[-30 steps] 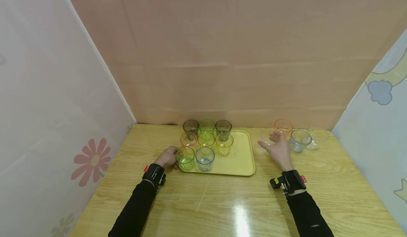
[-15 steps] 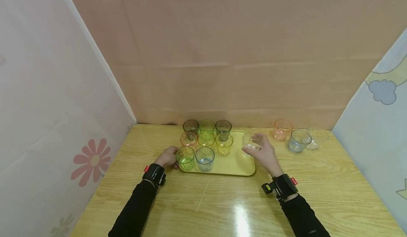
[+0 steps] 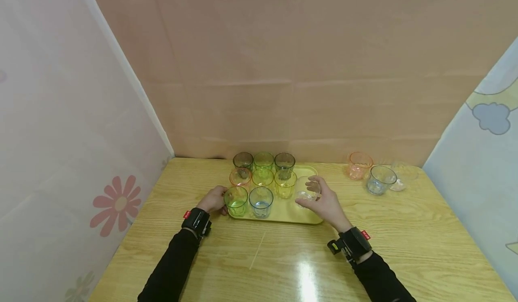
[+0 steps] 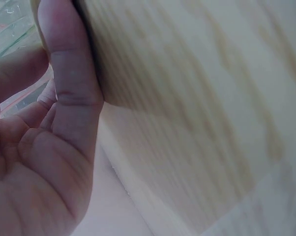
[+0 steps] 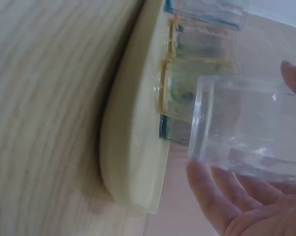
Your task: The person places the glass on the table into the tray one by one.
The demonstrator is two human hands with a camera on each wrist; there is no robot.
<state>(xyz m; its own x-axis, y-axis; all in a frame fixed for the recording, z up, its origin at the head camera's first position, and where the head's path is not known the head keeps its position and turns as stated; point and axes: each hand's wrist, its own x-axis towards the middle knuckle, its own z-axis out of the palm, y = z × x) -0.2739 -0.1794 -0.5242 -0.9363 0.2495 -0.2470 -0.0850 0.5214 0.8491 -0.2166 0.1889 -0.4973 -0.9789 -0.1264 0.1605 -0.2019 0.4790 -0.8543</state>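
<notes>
Clear glass (image 3: 306,190) sits in the right hand (image 3: 325,205), fingers curled round it, above the right part of the yellow tray (image 3: 313,217), beside the yellow glass (image 3: 285,184). Left hand (image 3: 213,200) rests at the tray's left edge by the green glass (image 3: 236,200); whether it grips is unclear. Three more glasses (image 3: 376,175) stand well apart on the table (image 3: 283,266).

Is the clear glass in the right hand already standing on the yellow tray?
No: in the right wrist view the clear glass is pinched in the right hand, with a gap between its base and the yellow tray.
</notes>
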